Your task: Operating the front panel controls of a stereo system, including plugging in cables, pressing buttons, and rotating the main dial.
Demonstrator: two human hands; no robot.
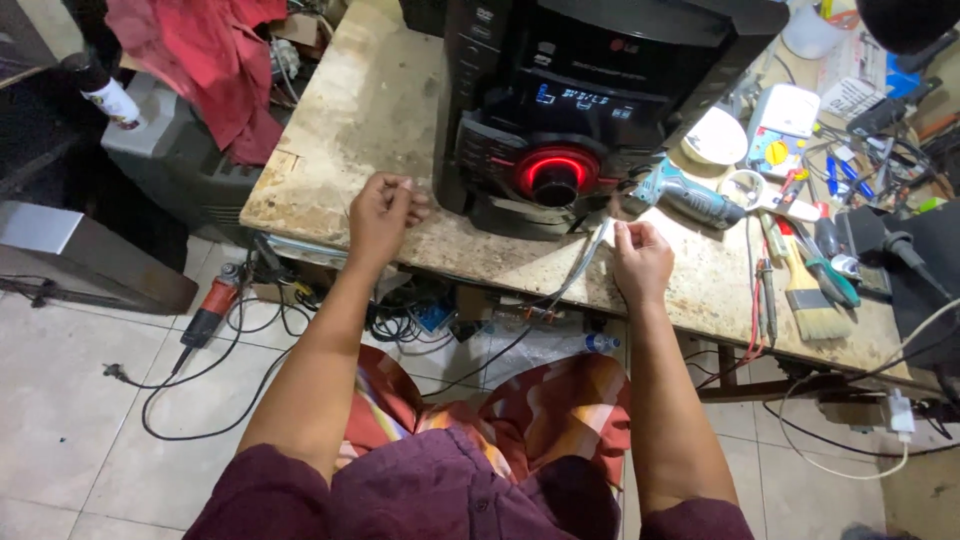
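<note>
Pinching a thin grey cable (590, 252) between thumb and fingertips, the right hand (640, 258) sits on the worn workbench (370, 110) just in front of a black stereo unit (590, 90) whose round dial glows red (556, 172). From those closed fingers the cable curves down over the bench edge toward the floor, and its upper end rises toward the base of the stereo, just left of the fingertips. The left hand (383, 212) rests at the stereo's near left corner with its fingers curled in close together; they seem to nip something very fine, perhaps a wire end, though it is too small to tell for sure. Between the two hands lies bare, stained bench top beneath the stereo's front. Just beyond the right fingers, up and to the right, lies a teal power drill (690, 197), and further right a paintbrush (810, 295) and a yellow-dialled multimeter (782, 125) sit among scattered small tools. Below the left hand, off the bench, an angle grinder (212, 305) with a red body lies on the tiled floor with its black cord looping away. A red cloth (210, 60) is heaped well beyond the left fingers, at the far corner.
</note>
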